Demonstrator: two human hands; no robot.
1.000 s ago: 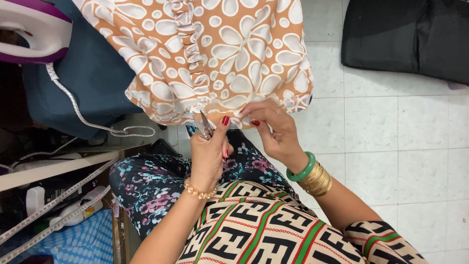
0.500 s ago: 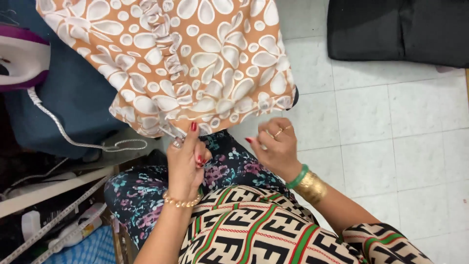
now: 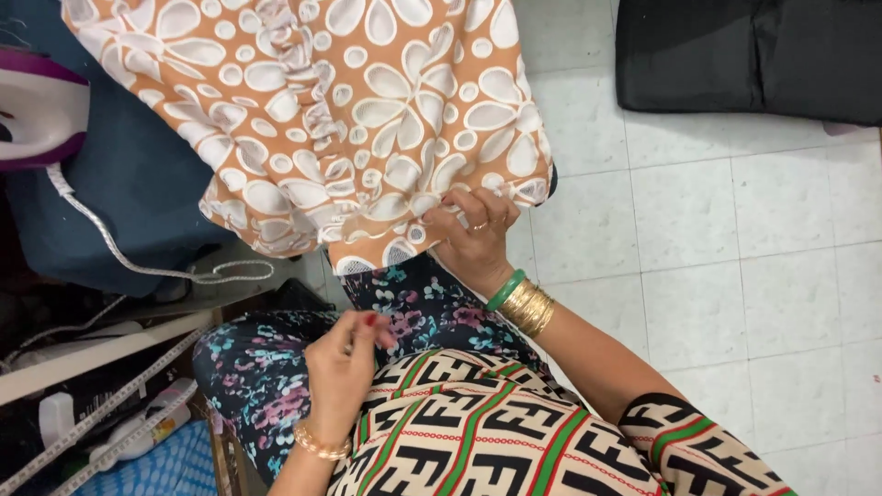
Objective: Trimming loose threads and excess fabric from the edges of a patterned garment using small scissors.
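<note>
Hands at the hem of an orange floral garment

The right hand (image 3: 473, 230) pinches the lower edge of the orange garment with white petal print (image 3: 349, 119), which hangs over a dark blue padded surface (image 3: 129, 202). The left hand (image 3: 342, 367) is drawn back above the lap, fingertips pressed together; whether they hold anything cannot be told. A purple-and-white iron (image 3: 37, 110) sits at the left.

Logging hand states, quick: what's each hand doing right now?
Left hand: fingers pinched together over the lap; any held item too small to tell.
Right hand: closed, gripping the orange floral fabric.
</note>
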